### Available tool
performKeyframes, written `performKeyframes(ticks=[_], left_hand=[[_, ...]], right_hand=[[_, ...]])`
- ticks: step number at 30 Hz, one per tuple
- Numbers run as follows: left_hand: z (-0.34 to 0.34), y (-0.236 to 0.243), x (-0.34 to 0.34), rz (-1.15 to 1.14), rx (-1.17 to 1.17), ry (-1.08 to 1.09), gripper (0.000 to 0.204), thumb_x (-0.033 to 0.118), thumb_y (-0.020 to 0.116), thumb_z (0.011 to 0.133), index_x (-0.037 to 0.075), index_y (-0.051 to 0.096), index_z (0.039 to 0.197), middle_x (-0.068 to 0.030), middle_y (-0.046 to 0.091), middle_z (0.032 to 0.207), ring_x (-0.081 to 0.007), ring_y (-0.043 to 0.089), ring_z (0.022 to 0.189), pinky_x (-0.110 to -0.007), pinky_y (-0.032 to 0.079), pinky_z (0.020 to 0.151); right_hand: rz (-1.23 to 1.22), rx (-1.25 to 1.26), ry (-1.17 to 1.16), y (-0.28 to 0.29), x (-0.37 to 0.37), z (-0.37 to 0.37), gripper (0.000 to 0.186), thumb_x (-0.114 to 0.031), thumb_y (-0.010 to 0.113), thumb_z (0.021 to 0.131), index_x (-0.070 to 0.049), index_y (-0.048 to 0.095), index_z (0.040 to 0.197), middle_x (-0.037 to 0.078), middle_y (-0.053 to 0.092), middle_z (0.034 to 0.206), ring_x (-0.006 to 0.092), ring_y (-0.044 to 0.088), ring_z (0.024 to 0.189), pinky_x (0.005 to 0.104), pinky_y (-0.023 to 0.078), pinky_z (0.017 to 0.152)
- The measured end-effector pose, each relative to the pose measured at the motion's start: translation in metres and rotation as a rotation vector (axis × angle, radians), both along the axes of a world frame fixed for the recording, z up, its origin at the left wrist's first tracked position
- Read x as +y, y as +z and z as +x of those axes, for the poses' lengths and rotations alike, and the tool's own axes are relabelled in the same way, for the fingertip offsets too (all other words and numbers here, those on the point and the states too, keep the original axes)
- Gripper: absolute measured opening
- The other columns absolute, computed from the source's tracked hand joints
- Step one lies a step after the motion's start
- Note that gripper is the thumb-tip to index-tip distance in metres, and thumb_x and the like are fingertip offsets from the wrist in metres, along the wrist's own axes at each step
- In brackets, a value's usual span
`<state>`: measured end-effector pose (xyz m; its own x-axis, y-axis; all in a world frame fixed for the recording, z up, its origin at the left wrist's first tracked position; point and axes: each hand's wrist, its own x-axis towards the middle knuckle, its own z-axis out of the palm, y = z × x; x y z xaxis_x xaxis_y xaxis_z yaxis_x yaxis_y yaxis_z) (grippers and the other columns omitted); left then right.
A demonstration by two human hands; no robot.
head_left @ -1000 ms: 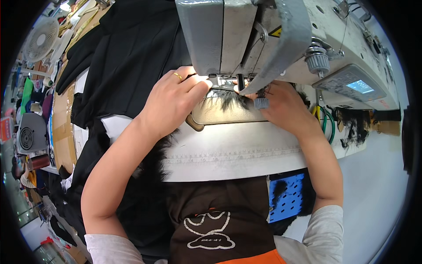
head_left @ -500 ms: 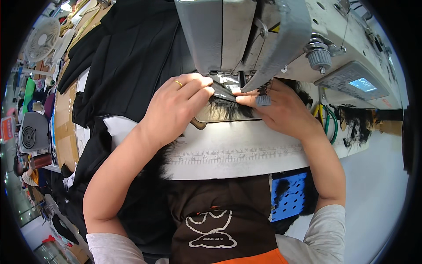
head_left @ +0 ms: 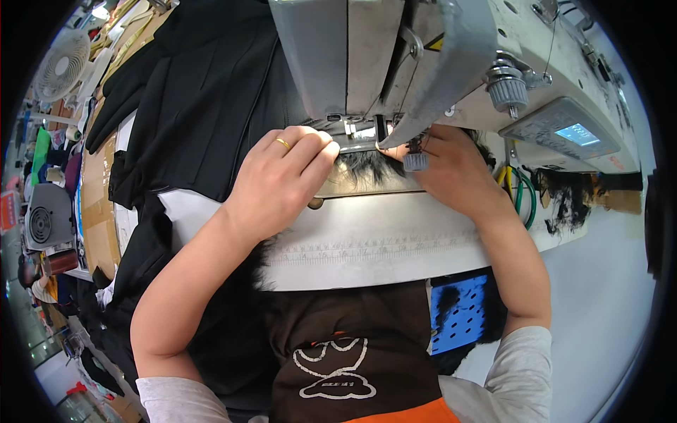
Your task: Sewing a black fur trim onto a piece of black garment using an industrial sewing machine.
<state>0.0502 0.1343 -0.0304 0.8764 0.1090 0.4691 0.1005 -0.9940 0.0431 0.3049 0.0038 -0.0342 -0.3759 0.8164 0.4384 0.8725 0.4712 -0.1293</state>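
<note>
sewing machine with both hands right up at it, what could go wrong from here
The left hand and right hand sit on either side of the black upright bar on the sewing machine, the right one closer, so a finger could perhaps get pinched or pricked. The black fur has loose hairs fanning out between the hands; some might get caught there.

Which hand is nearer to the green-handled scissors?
Right. The right hand is beside the scissors, just to their left; the left hand is farther left, with black fur between the two hands.
</note>
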Motion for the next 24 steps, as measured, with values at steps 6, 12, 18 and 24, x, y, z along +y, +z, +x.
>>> performKeyframes(ticks=[6,12,18,24], left_hand=[[0.003,-0.009,0.005,0.130,0.035,0.024,0.017,0.009,0.066,0.074,0.003,0.061,0.088,-0.0097,0.061,0.094,-0.0256,0.065,0.096,-0.036,0.055,0.085],[0.007,-0.015,0.007,0.168,0.002,0.013,0.014,0.008,0.066,0.072,0.004,0.057,0.081,-0.0113,0.060,0.089,-0.0275,0.065,0.094,-0.036,0.055,0.083],[0.009,-0.015,0.011,0.190,0.016,0.016,0.012,0.008,0.067,0.072,0.005,0.057,0.078,-0.0128,0.063,0.093,-0.0271,0.066,0.095,-0.036,0.056,0.081],[0.011,-0.012,0.010,0.205,0.045,0.019,0.012,0.009,0.068,0.073,0.005,0.058,0.077,-0.0127,0.064,0.093,-0.0262,0.067,0.095,-0.034,0.056,0.080]], right_hand=[[-0.051,0.059,-0.064,0.004,0.001,0.002,0.021,-0.004,0.067,0.080,-0.004,0.070,0.101,0.007,0.073,0.103,0.0275,0.071,0.095,0.0394,0.059,0.079],[-0.047,0.067,-0.114,0.004,-0.002,0.004,0.023,-0.001,0.069,0.078,-0.005,0.070,0.101,0.007,0.073,0.101,0.0292,0.071,0.091,0.0399,0.059,0.076],[-0.089,0.052,-0.173,-0.001,-0.002,0.004,0.022,0.000,0.069,0.078,-0.007,0.068,0.099,0.006,0.071,0.096,0.0298,0.070,0.087,0.0401,0.058,0.073],[-0.101,0.079,-0.187,-0.005,-0.002,0.007,0.020,-0.002,0.069,0.080,-0.007,0.067,0.099,0.009,0.071,0.092,0.0321,0.070,0.084,0.0418,0.058,0.070]])
